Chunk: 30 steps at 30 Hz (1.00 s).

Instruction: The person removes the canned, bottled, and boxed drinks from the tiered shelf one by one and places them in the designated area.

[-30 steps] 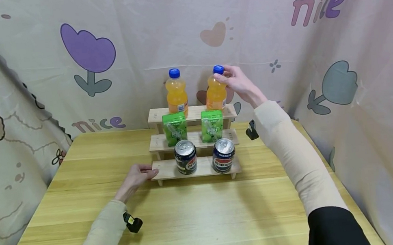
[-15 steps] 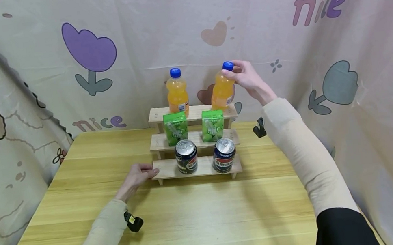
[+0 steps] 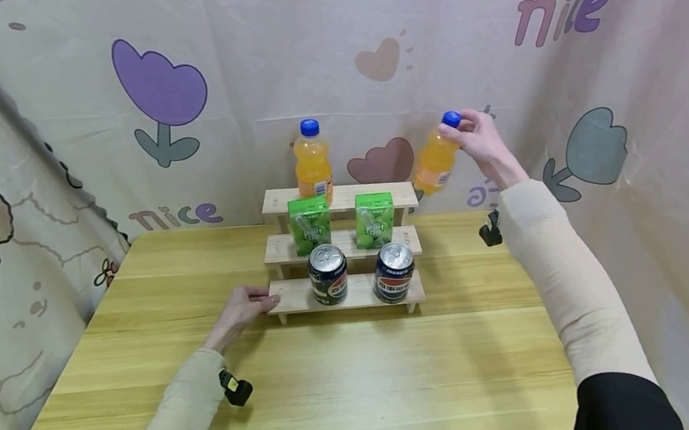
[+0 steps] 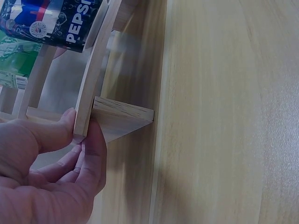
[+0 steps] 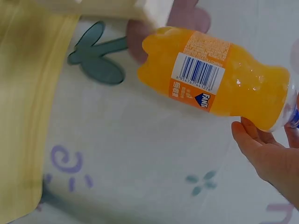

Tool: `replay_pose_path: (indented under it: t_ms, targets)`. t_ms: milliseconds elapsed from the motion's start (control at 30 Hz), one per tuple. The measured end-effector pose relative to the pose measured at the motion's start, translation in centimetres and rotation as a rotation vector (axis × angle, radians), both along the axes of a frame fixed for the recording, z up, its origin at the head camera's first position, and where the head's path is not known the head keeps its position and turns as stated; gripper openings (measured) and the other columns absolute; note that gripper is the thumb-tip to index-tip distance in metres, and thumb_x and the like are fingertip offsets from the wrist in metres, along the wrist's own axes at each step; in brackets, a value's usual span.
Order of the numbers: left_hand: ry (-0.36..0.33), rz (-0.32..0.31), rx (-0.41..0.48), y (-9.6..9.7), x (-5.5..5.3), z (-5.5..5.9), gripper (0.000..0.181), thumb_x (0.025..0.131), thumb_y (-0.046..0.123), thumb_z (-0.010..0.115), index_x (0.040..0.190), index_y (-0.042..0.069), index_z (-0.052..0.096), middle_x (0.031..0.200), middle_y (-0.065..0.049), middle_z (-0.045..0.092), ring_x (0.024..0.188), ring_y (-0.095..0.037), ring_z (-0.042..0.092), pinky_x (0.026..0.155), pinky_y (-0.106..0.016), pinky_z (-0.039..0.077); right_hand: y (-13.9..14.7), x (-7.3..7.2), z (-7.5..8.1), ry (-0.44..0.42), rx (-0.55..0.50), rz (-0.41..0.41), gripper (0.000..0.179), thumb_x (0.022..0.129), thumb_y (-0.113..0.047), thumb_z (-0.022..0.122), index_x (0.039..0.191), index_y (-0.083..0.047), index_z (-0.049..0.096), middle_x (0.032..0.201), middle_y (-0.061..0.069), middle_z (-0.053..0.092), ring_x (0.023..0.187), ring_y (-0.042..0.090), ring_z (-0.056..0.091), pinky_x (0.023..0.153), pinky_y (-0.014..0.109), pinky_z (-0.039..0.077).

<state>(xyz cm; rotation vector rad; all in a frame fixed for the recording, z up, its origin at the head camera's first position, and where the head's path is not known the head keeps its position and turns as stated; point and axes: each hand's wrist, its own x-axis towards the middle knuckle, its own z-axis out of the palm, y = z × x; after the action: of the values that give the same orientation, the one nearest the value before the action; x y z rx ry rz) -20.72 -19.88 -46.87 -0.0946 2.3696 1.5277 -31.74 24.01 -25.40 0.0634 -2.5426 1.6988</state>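
Note:
In the head view my right hand (image 3: 483,144) grips an orange soda bottle (image 3: 437,163) by its blue-capped neck. The bottle hangs tilted in the air, right of a three-step wooden display stand (image 3: 292,294). Its Fanta label and barcode face the right wrist camera. My left hand (image 3: 242,312) pinches the left end of the stand's lowest step, thumb above and fingers below, as the left wrist view shows. A second orange soda bottle (image 3: 313,165) stands upright on the top step. Two green drink cartons (image 3: 310,226) occupy the middle step, and two dark Pepsi cans (image 3: 329,276) the lowest.
The stand sits toward the back of a light wooden table (image 3: 340,388). A printed curtain (image 3: 273,51) with flowers and hearts hangs close behind it and along both sides. Bare wood shows in front of the stand and to either side.
My right hand has lifted the right-hand soda bottle off the top step and carried it rightward, tilting it more. My left hand keeps its hold on the stand.

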Motion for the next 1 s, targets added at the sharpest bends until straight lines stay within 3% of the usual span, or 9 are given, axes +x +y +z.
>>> replay_pose_path:
  t_ms: [400,667,1000]
  targets:
    - [0.008,-0.005,-0.001,0.0,0.1,0.1,0.054,0.097,0.014,0.066,0.133,-0.021,0.047,0.118,-0.032,0.066,0.090,-0.013,0.066,0.094,-0.041,0.055,5.4,1.0,-4.5,-0.074,0.079,-0.216,0.061,0.099,-0.038,0.061,0.146,-0.003,0.043,0.130,0.010,0.053,0.125,0.030,0.045,0.122,0.057,0.027]
    - [0.006,0.009,0.006,0.0,0.0,-0.1,0.052,0.097,0.014,0.066,0.132,-0.020,0.048,0.117,-0.032,0.067,0.090,-0.013,0.065,0.095,-0.041,0.054,7.8,1.5,-8.4,-0.130,0.088,-0.295,0.060,0.100,-0.033,0.061,0.146,0.000,0.043,0.119,0.002,0.052,0.114,0.022,0.048,0.119,0.052,0.034]
    - [0.018,0.011,0.008,0.0,0.0,-0.1,0.051,0.096,0.013,0.067,0.131,-0.021,0.050,0.117,-0.032,0.067,0.091,-0.016,0.066,0.093,-0.039,0.056,9.0,2.4,-12.2,-0.175,0.080,-0.330,0.057,0.101,-0.029,0.060,0.146,0.002,0.043,0.132,0.015,0.051,0.118,0.027,0.048,0.118,0.050,0.038]
